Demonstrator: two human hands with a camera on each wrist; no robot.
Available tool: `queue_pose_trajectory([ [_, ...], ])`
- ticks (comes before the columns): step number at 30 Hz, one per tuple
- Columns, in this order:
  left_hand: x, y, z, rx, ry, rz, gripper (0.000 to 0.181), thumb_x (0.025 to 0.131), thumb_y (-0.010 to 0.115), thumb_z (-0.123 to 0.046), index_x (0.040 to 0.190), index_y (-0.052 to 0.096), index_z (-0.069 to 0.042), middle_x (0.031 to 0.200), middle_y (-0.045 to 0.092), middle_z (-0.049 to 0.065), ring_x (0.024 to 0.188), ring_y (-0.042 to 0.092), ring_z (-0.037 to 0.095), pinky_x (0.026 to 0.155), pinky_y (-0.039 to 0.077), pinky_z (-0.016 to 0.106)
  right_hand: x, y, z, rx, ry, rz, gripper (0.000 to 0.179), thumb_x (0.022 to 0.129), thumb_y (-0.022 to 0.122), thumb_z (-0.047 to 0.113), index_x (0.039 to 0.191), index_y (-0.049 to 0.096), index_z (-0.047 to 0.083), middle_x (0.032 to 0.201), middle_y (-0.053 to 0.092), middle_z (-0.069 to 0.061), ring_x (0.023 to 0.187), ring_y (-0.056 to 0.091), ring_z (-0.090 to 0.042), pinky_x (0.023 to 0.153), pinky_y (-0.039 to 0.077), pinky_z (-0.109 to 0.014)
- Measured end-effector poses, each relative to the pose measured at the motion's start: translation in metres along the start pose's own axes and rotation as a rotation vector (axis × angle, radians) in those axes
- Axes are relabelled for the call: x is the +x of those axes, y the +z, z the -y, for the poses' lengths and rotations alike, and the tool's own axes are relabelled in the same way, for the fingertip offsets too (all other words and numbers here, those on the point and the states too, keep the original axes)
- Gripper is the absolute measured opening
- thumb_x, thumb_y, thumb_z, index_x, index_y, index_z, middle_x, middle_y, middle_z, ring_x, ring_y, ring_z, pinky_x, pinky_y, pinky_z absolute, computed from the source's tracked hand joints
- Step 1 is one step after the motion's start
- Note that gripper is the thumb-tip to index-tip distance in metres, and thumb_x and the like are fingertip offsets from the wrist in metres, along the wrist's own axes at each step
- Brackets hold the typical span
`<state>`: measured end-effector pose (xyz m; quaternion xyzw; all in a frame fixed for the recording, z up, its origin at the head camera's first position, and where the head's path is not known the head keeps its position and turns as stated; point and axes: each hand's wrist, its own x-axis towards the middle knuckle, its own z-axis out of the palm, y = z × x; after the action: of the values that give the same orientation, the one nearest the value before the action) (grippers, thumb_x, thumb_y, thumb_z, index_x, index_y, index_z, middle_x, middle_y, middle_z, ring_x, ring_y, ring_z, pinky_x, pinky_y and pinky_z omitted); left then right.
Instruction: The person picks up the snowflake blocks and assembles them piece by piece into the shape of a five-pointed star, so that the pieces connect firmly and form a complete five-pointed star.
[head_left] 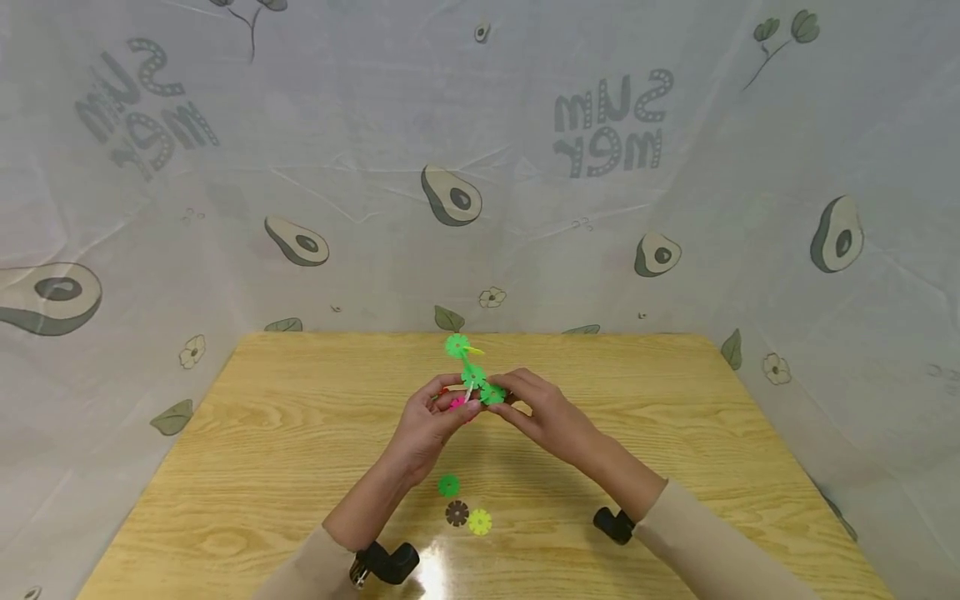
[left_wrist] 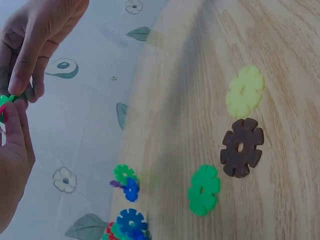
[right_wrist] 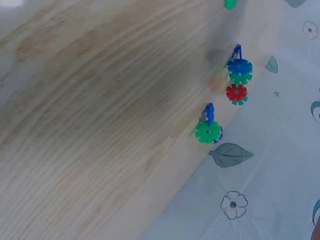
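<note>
In the head view, both hands hold a joined piece of notched plastic snowflake discs above the middle of the table. My left hand grips its lower left part, by a pink disc and a white disc seen edge-on. The thumb and fingers of my right hand pinch a green disc at the right. Another green disc sits between the hands. Above it, a green disc with a yellow disc tops the piece. Fingers hide part of the joints.
Nearer the front of the wooden table lie loose green, brown and yellow discs. By a table edge in the right wrist view stand joined pieces with blue, red and green discs. Patterned cloth surrounds the table.
</note>
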<state>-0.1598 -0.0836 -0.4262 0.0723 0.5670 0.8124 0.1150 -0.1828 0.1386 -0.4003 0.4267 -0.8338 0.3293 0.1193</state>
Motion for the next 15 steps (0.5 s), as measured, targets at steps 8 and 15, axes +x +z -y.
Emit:
queue_pose_trajectory([
  [8,0.0033,0.0049,-0.0003,-0.023,0.004,-0.007,0.046,0.102,0.063,0.001,0.145,0.048,0.0,0.106,0.076,-0.01,0.104,0.074,0.005,0.098,0.059,0.02,0.0019,-0.0055,-0.0016,-0.027,0.004,-0.027,0.041,0.096,0.074,0.008,0.135,0.064,0.003,0.121,0.069,-0.01,0.101,0.073,-0.019,0.085,0.064,-0.029],
  [15,0.0046,0.0058,0.0016,0.017,0.015,-0.008,0.045,0.102,0.063,-0.001,0.145,0.048,0.002,0.103,0.078,-0.012,0.102,0.075,0.003,0.092,0.06,0.019,-0.0003,-0.0076,-0.0044,-0.039,-0.003,-0.022,0.042,0.094,0.076,0.007,0.134,0.064,0.003,0.117,0.069,-0.007,0.1,0.073,-0.018,0.087,0.064,-0.03],
])
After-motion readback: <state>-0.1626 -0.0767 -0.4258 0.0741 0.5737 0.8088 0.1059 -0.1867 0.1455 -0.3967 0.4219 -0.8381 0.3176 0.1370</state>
